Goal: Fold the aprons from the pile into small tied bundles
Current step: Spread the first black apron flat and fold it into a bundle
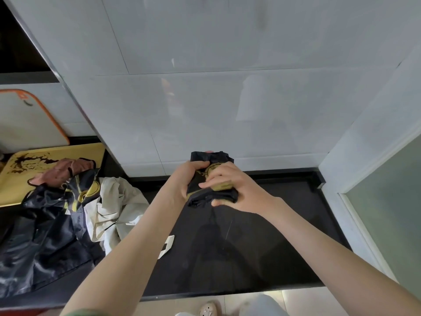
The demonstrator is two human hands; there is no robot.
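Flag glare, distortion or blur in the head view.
Head view: wide-angle skew splays the lines of the tiles; the tiles carry faint reflections; the glossy counter mirrors the arms; bright highlights on the pile; left hand, right hand and bundle sharp, frame edges softer.

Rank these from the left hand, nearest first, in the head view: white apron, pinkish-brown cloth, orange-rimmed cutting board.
1. The white apron: on the counter, just left of the left hand.
2. The pinkish-brown cloth: farther left, partly over the yellow board.
3. The orange-rimmed cutting board: far left, standing at the back.
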